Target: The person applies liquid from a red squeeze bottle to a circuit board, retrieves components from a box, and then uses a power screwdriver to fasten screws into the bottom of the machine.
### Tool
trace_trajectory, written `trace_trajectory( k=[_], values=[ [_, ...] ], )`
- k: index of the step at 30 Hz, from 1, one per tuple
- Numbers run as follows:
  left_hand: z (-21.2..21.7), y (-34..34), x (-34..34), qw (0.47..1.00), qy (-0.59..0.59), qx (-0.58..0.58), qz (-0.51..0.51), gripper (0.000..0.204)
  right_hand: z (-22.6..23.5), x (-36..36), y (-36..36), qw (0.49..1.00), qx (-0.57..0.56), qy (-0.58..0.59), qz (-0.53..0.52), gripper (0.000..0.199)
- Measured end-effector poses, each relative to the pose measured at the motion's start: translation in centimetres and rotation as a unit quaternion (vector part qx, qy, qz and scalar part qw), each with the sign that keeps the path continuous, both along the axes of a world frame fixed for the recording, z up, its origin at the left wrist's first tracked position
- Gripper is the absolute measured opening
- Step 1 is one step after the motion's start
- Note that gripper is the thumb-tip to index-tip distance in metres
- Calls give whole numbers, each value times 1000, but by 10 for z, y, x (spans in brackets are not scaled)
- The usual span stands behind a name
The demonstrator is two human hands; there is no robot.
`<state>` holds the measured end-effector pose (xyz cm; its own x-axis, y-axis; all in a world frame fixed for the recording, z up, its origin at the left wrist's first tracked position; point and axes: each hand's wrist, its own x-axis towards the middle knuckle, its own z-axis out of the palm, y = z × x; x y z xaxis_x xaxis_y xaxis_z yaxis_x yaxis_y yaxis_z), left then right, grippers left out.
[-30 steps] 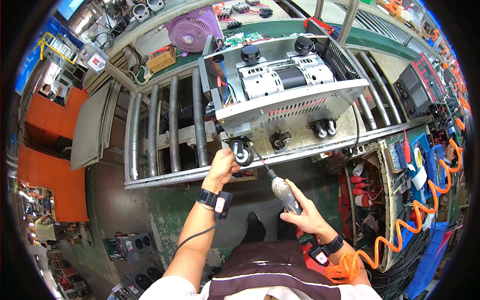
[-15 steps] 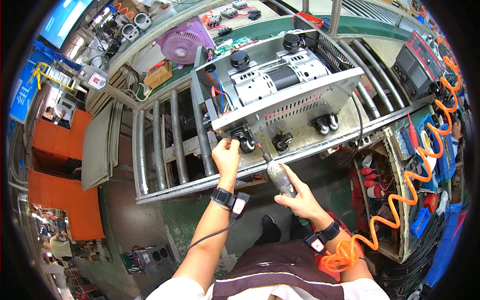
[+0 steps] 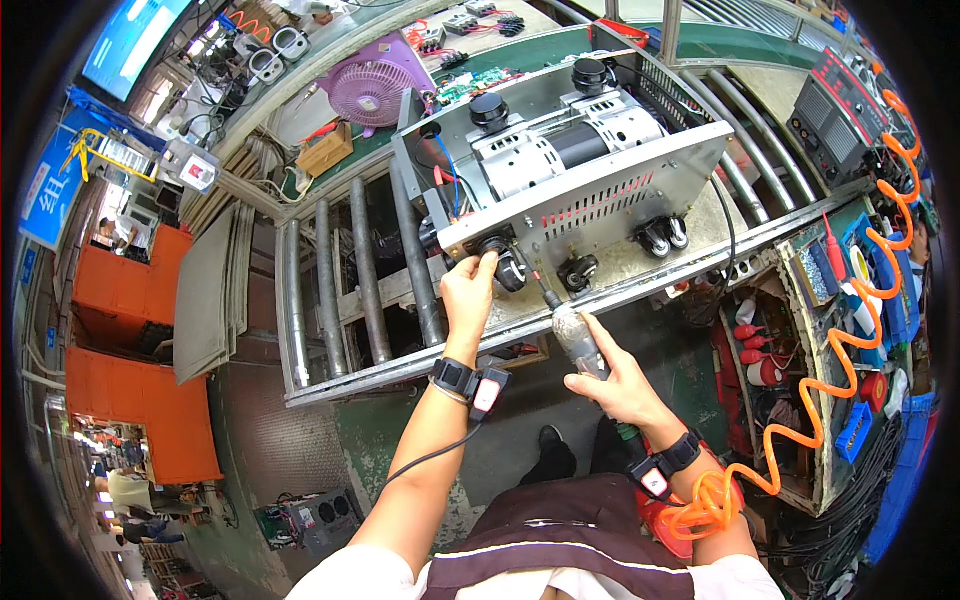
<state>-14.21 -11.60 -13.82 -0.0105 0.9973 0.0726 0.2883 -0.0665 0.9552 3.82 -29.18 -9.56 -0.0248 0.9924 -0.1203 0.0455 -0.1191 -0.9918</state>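
Note:
An open sheet-metal housing carries a silver, twin-ended pump-like motor with black caps. Black caster wheels line the wall facing me. My left hand is closed in a pinch at the bracket of the leftmost caster wheel; its fingertips hide part of the bracket. In my right hand is a power screwdriver, its body wrapped in clear film, the palm and fingers closed around it. Its thin bit slants up toward the right side of that same bracket. Whether the tip sits on a screw is too small to tell.
The housing rests on a board over a roller conveyor. A coiled orange air hose runs up the right side past a parts shelf. Behind stand a purple fan and a red-and-black machine.
The whole view has shifted slightly. My left fingertips have moved a little up along the caster's bracket. The screwdriver stays in my right hand, its bit still beside the same caster.

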Motion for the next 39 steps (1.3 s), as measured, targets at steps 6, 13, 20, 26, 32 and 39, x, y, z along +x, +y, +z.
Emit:
trace_trajectory(
  k=[6, 13, 20, 26, 32, 39],
  values=[
    [7, -5, 3, 998, 37, 45, 14, 32, -1, 3, -1, 999, -25, -35, 8, 86],
    [18, -4, 3, 989, 104, 109, 10, 33, -4, 1, -1, 998, -53, -8, 13, 86],
    [22, -3, 3, 986, 122, 110, 7, 34, -2, -1, -2, 999, -29, -17, 6, 85],
    [20, 1, 1, 985, 113, 130, 2, 32, -7, -8, -1, 1000, -25, 11, -5, 83],
    [24, 0, -2, 984, 131, 120, -10, 32, -5, -9, 3, 999, -45, 27, -2, 81],
    [24, -1, -5, 985, 137, 106, -21, 37, 0, -9, -6, 999, -20, -25, -6, 85]
  ],
)
